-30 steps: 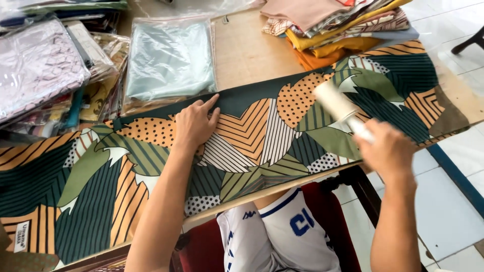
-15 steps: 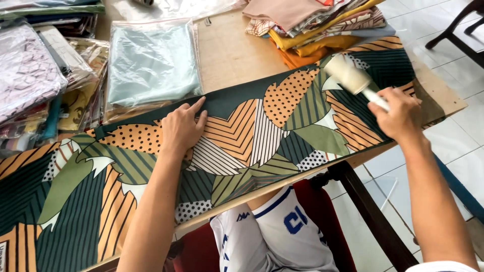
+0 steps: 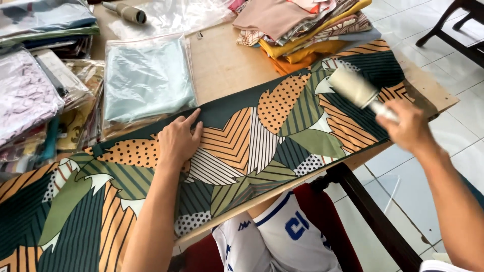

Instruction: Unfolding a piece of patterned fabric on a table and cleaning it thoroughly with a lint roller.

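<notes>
- The right hand [image 3: 409, 127] is wrapped around the handle of a pale lint roller [image 3: 356, 89], and the roller head now rests near the far right end of the patterned cloth [image 3: 262, 146]; a second ago it sat closer to the middle of that end, so the stroke has travelled outward.
- The left hand [image 3: 177, 142] stays flat and spread on the cloth, fingers wide, holding nothing and pinning the fabric to the worktop [image 3: 227, 63], much as it was a moment earlier.
- The cloth lies stretched along the near edge of the worktop, its front edge hanging over.
- Judging by this shift, the right end of the fabric is being rolled while the stretch under and left of the left hand looks not yet covered.
- A bagged pale blue fabric [image 3: 146, 78] lies just behind the left hand; a stack of folded cloths [image 3: 302, 25] sits beyond the roller.
</notes>
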